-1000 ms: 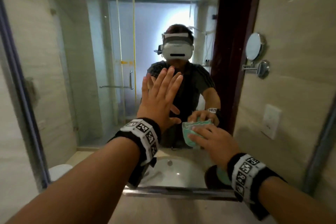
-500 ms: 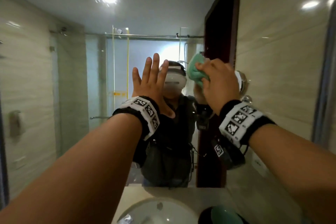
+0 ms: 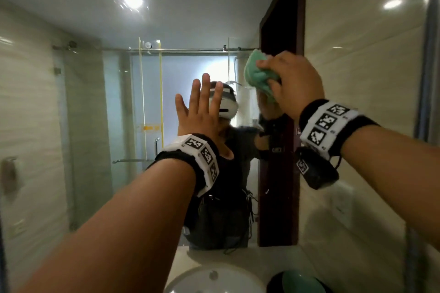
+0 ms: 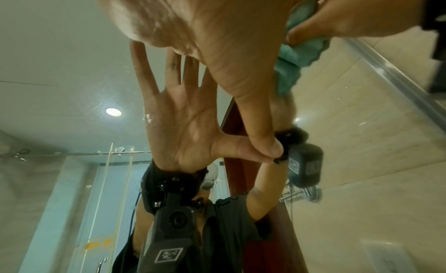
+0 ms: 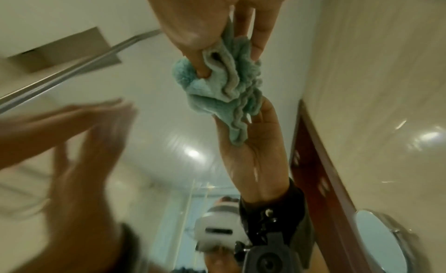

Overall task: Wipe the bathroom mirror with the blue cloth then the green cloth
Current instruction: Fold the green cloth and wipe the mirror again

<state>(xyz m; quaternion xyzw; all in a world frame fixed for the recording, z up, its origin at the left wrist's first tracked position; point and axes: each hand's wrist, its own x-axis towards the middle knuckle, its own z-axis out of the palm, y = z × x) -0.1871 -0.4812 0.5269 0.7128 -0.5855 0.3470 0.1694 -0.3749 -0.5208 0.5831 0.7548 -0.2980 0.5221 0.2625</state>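
Observation:
The bathroom mirror (image 3: 95,93) fills the head view and reflects the person and a glass shower. My left hand (image 3: 200,112) lies flat on the glass near the middle, fingers straight and spread, holding nothing; the left wrist view shows its palm (image 4: 193,19) meeting its own reflection. My right hand (image 3: 290,81) grips the bunched green cloth (image 3: 258,74) and presses it to the glass up and to the right of the left hand. In the right wrist view the fingers (image 5: 193,29) dig into the crumpled cloth (image 5: 224,86). No blue cloth is in view.
A white basin (image 3: 214,278) and a dark round container (image 3: 297,280) with something teal in it show at the bottom edge. A dark wooden door frame (image 3: 278,173) is reflected to the right. A round shaving mirror (image 5: 376,239) hangs low on the right wall.
My right hand has carried the green cloth from low on the mirror up to the upper right. The head view has tilted upward. The left hand stays flat on the glass.

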